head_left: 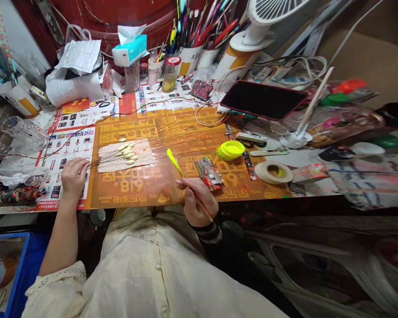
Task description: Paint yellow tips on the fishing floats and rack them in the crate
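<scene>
Two hands are at the tabletop (313, 176). The right hand (197, 201) pinches a yellow-tipped brush (175, 161) in its fingers (185, 187). The left hand (73, 179) rests open and empty, just beside wires (172, 137) tipped with cream petals (128, 152) on a cloth (144, 157).

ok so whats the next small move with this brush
Probably lower the yellow-tipped brush in your right hand onto the cream petals, since they look unpainted and lie within easy reach, with your left hand resting at the ends of their wires to steady them.
</scene>
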Demonstrator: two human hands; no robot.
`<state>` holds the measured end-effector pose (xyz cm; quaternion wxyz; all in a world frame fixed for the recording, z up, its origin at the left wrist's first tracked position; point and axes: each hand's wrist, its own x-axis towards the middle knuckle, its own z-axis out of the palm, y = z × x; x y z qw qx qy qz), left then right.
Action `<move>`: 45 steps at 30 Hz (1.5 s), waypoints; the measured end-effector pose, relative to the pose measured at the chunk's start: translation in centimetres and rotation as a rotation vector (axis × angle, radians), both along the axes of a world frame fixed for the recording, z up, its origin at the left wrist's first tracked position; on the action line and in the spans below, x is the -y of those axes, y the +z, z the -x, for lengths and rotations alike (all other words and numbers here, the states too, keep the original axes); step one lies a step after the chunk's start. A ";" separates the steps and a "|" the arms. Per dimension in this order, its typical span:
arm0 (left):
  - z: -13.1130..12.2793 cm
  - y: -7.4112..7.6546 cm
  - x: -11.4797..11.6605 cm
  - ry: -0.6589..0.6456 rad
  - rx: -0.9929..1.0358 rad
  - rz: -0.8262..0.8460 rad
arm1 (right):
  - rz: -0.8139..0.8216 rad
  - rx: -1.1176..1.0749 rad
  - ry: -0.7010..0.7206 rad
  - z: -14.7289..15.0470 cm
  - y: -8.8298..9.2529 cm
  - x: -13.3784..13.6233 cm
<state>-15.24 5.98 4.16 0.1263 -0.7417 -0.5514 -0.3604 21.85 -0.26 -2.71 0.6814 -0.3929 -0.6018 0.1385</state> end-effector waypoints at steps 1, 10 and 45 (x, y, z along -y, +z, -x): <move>-0.5 0.1 0.0 -0.017 -0.023 0.021 | 0.011 -0.010 -0.010 0.0 -0.1 0.0; -4.4 0.0 -2.8 -0.020 -0.181 0.222 | 0.035 -0.042 -0.001 0.2 -0.2 0.4; -3.5 0.4 5.2 -0.106 0.015 -0.007 | 0.051 0.208 -0.014 -0.2 1.5 -0.5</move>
